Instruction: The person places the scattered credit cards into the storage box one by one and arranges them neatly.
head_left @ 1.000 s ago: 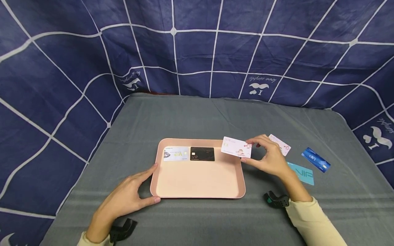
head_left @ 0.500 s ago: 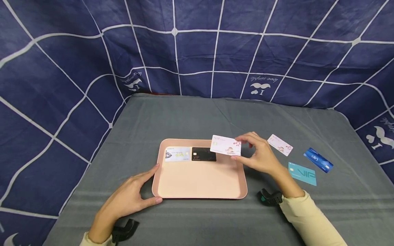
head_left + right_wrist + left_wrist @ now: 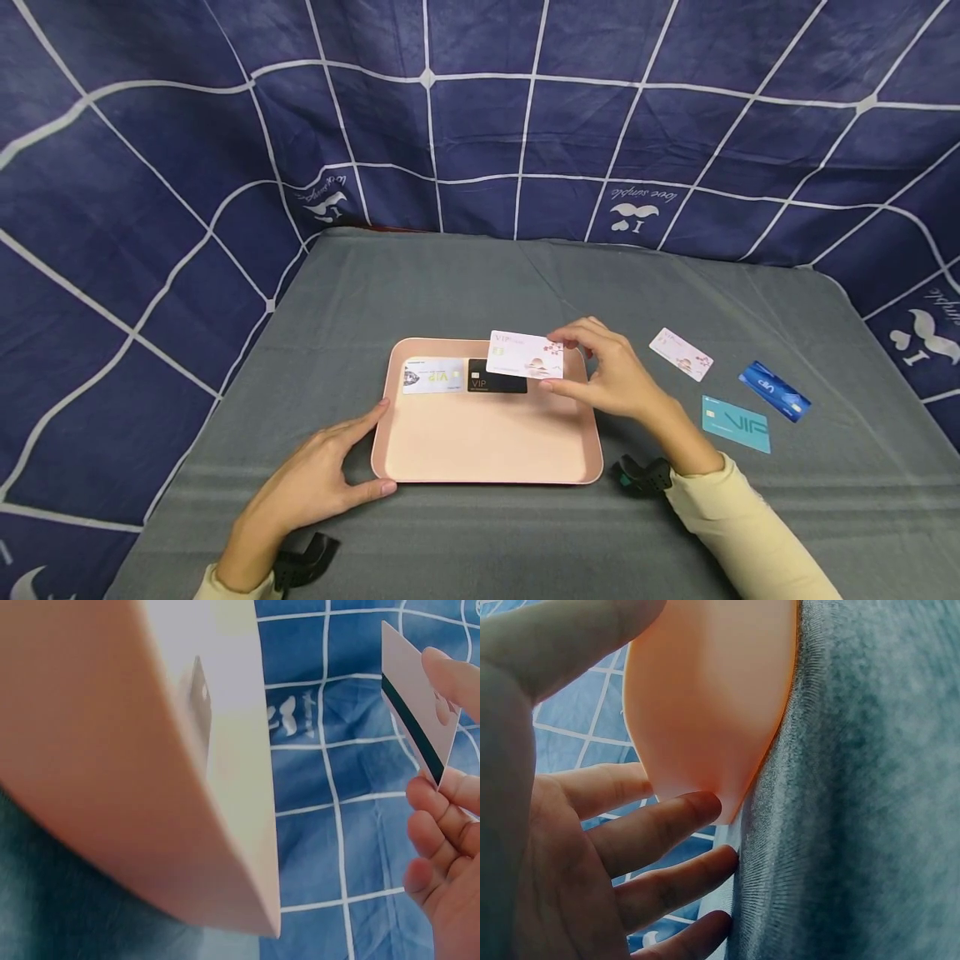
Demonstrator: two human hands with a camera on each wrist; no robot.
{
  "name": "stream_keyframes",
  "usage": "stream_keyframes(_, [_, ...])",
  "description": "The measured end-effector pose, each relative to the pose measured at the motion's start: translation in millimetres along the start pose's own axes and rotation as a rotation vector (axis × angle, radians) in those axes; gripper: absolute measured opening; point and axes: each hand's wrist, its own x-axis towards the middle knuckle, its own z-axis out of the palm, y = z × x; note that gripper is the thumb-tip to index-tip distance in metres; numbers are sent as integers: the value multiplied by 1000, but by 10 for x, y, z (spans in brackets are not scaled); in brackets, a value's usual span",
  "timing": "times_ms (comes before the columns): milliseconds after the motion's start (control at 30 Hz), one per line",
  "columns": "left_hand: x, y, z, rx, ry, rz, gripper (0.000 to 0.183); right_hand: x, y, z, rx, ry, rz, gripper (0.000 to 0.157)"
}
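Pink VIP card (image 3: 521, 354) up over the back of the pink tray (image 3: 487, 446), partly blocking the black card (image 3: 487, 385) in the head view. Gripped at just one end, probably to keep the rest clear of the hand. Sits between thumb and fingers of the right hand (image 3: 611, 375), spread only to the card's short side, with most of it poking out leftward. Left hand (image 3: 315, 471) loosely spread, holding nothing, touching the tray's left side, likely for steadying.
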Motion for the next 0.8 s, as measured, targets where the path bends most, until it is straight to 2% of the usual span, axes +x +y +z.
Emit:
stream_keyframes(200, [5, -1, -2, 0, -4, 3, 97, 82, -84, 46, 40, -9, 11, 51])
stream_keyframes(433, [4, -7, -3, 3, -1, 5, 97, 169, -174, 122, 55, -72, 62, 50])
stream_keyframes(800, [-1, -3, -4, 0, 5, 22, 97, 265, -170, 271, 64, -114, 89, 50])
